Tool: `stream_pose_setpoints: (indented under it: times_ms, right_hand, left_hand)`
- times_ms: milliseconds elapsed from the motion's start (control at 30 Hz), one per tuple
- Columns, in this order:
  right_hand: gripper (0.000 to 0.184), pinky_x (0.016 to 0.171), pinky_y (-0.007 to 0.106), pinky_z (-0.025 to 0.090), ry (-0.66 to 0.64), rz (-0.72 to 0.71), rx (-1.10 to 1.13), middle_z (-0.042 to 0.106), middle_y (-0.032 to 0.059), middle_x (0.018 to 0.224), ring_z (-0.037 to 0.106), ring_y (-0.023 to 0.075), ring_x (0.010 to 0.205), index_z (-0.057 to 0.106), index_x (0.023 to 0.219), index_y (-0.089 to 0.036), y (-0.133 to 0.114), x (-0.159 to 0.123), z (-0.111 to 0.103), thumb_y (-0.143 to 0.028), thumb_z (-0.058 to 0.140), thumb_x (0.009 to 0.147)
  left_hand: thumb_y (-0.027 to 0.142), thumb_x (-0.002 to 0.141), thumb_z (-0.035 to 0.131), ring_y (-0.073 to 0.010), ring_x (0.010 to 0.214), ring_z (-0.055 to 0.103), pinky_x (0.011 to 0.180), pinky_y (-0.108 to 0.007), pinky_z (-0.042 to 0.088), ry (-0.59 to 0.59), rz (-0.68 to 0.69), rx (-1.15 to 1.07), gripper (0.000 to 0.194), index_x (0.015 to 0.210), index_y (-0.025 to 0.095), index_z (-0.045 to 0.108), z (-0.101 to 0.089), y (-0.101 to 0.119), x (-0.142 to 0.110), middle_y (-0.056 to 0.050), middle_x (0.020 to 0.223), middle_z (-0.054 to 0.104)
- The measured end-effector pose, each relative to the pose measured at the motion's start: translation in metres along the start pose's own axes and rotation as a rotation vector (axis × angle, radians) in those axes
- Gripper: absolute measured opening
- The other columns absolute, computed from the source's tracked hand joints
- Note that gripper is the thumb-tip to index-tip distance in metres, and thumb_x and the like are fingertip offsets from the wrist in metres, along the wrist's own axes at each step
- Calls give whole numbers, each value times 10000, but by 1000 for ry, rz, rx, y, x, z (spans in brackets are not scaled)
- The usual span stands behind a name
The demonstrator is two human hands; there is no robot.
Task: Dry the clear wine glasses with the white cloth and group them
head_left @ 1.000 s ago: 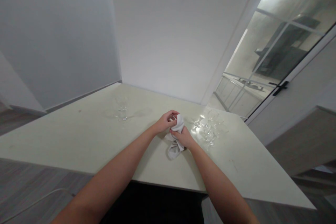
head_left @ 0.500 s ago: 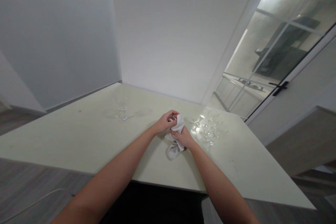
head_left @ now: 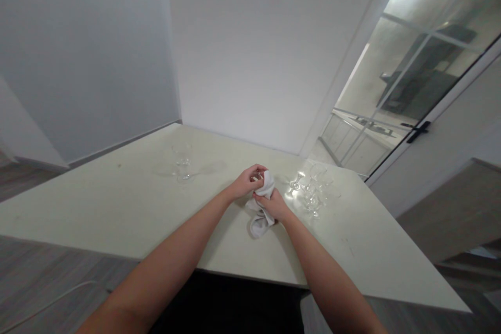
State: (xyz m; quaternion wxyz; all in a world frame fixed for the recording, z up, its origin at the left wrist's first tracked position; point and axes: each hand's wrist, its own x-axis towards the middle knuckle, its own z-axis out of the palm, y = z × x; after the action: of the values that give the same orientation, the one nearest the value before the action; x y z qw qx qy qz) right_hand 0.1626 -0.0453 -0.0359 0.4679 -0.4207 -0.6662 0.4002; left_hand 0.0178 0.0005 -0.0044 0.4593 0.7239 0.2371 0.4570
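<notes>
Over the middle of the table, my left hand [head_left: 247, 181] curls around a clear glass [head_left: 256, 176], of which only a small part shows between the fingers. My right hand [head_left: 274, 204] grips a white cloth [head_left: 261, 219] and presses it against the glass; the cloth's loose end hangs down below. Both hands are closed and nearly touching. To the right stand several clear stemmed glasses [head_left: 312, 201] close together. Another stemmed glass [head_left: 183, 160] stands upright on its own, left of my hands.
The pale table [head_left: 117, 209] meets a white wall at the back. A glass-paned door with a black handle [head_left: 418, 131] is at the right. A white cable [head_left: 58, 297] lies on the floor at lower left.
</notes>
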Motion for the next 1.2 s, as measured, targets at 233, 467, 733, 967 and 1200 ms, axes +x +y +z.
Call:
stream_pose_setpoints:
  times_ms: [233, 467, 733, 967, 1200]
  right_hand:
    - [361, 920, 356, 452, 15, -14, 5, 667, 52, 1053, 605, 202, 958, 607, 1039, -181, -1, 0, 1, -364, 639, 730]
    - [377, 896, 356, 465, 32, 12, -26, 666, 59, 1044, 599, 200, 931, 597, 1062, -170, -3, 1, 1, -361, 629, 739]
    - [343, 926, 371, 451, 39, 2, -37, 676, 52, 1006, 594, 206, 979, 605, 1024, -181, 1, 2, 0, -360, 633, 733]
    - [307, 926, 362, 451, 36, -15, -32, 677, 58, 1015, 604, 203, 980, 615, 1004, -183, -2, 1, 0, -335, 629, 738]
    - [327, 922, 363, 453, 49, -13, -39, 672, 60, 1043, 612, 207, 964, 614, 1035, -180, -3, 0, 0, -327, 628, 743]
  left_hand:
    - [289, 698, 630, -119, 748, 546, 625, -213, 430, 55, -36, 4, 336, 985, 148, 526, 1, -5, 1, -15, 849, 584]
    - [351, 706, 636, -105, 695, 521, 607, -215, 416, 107, -43, 57, 296, 895, 143, 541, 0, -6, 3, -1, 792, 582]
    - [368, 702, 638, -99, 666, 512, 595, -211, 409, 89, -49, 66, 310, 891, 143, 539, 1, -4, 3, 5, 777, 576]
    - [393, 720, 619, -105, 656, 508, 602, -216, 407, 79, -47, 106, 309, 889, 142, 560, 1, -7, 4, 8, 746, 574]
    - [409, 748, 580, -99, 625, 493, 572, -204, 394, 19, -82, 86, 293, 849, 135, 560, 2, -9, 4, 17, 698, 548]
